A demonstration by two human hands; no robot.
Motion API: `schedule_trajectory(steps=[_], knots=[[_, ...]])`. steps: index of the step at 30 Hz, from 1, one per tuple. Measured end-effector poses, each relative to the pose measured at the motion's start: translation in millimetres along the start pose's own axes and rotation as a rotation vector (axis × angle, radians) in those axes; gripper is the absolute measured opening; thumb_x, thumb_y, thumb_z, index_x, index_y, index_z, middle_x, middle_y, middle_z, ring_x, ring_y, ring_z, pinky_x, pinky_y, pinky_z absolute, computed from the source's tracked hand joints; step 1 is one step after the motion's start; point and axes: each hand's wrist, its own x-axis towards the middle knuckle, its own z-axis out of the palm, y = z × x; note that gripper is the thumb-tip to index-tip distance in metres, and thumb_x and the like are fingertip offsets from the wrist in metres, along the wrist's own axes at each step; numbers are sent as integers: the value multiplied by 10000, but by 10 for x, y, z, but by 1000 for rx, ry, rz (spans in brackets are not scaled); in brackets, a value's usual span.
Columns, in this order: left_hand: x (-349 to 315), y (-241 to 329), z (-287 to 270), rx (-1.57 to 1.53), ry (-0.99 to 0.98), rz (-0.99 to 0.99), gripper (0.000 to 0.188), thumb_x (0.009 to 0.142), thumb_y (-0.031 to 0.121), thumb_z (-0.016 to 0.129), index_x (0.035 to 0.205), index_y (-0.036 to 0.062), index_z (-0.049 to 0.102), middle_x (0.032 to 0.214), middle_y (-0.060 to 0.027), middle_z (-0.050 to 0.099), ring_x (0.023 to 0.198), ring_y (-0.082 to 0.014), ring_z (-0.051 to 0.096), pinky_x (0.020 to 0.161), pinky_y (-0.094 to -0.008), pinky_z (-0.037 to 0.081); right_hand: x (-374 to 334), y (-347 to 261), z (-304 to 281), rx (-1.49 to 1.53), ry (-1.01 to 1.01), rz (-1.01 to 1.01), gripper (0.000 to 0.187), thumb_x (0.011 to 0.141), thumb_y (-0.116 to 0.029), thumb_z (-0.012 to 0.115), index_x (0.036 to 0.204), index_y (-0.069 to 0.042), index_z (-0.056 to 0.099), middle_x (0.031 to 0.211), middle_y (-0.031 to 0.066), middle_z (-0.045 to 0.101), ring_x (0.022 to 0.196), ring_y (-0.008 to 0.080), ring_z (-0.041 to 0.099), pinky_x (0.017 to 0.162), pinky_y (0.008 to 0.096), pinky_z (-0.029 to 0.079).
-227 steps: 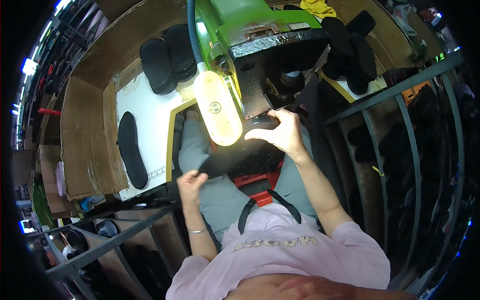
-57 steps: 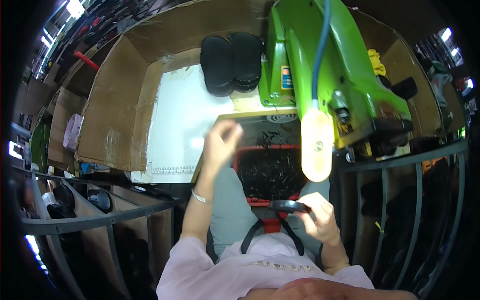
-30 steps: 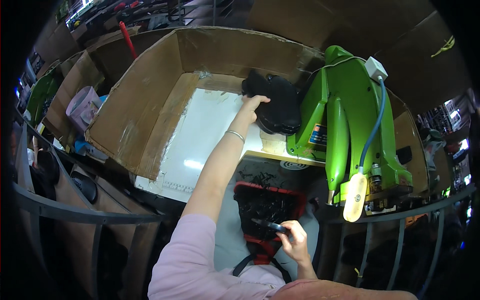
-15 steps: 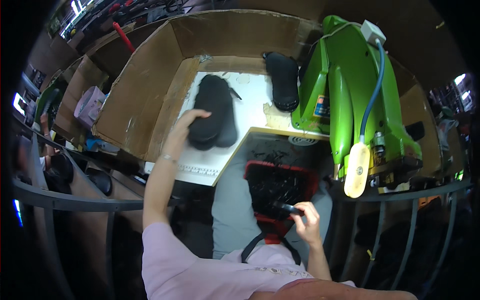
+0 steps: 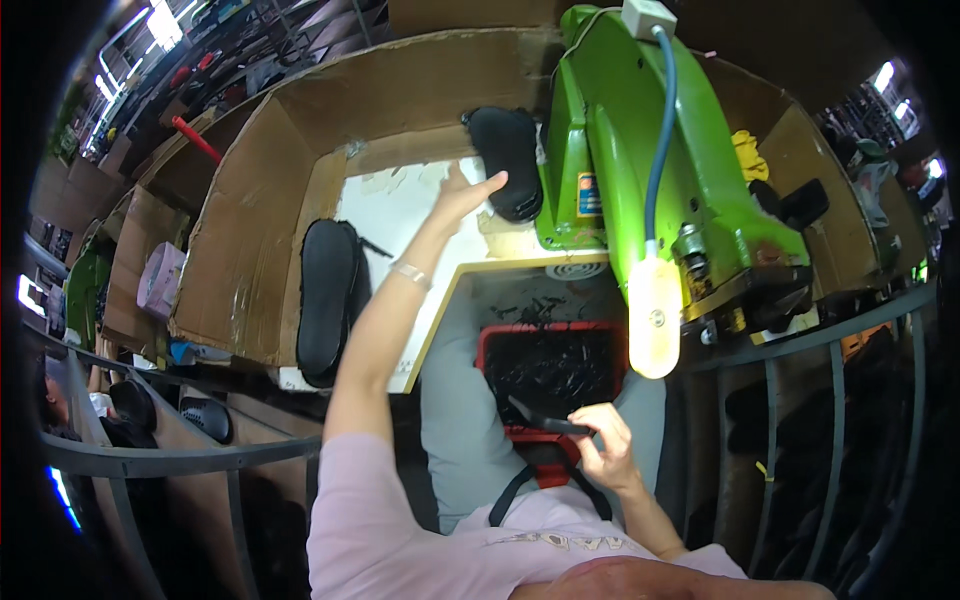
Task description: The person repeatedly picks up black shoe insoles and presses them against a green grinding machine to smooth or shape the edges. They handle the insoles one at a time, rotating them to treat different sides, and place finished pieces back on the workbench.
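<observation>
My left hand (image 5: 466,196) reaches over the white tabletop, thumb and fingers apart, with nothing held. Just beyond it, a black shoe sole (image 5: 508,160), seemingly on others, lies beside the green machine; whether my fingertips touch it I cannot tell. Another black sole (image 5: 327,300) lies along the table's left side, with a dark layer showing under it and a short strip sticking out. Low over my lap, my right hand (image 5: 606,450) pinches a flat, bent black piece (image 5: 548,420) whose kind I cannot make out.
The green machine (image 5: 650,140) stands at right, with a glowing lamp (image 5: 655,320) on a blue cable. Cardboard walls (image 5: 245,230) surround the table. Between my knees sits a red bin (image 5: 484,345) with black scraps. Grey rails (image 5: 190,458) run on both sides.
My left hand has left the left-hand sole and reached right and away toward the soles by the machine. That sole now lies farther left. My right hand still holds the black piece.
</observation>
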Motion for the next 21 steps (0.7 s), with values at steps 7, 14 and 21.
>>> schedule_trajectory(steps=[7,14,21], knots=[[674,52,708,-943,-328,-353,366,683,-56,723,1023,-128,609,981,-240,668,832,-327,693,776,-412,571,-299,-24,-251,-110,166,21,290,680,116,662,928,-4,573,897,152,663,778,312,642,710,377,524],[48,-133,-50,-984,-346,-382,249,792,6,695,1020,-55,618,985,-164,666,873,-279,666,834,-423,551,-199,-185,-193,-126,179,-401,359,765,-52,708,1036,-58,472,1013,125,606,870,310,622,723,387,569],[-1546,-230,-2065,-805,-194,-230,292,821,68,685,1073,-65,618,975,-149,687,816,-209,692,750,-327,571,1253,255,565,-199,155,-712,310,568,16,595,877,-6,585,956,196,634,860,373,639,786,459,535]])
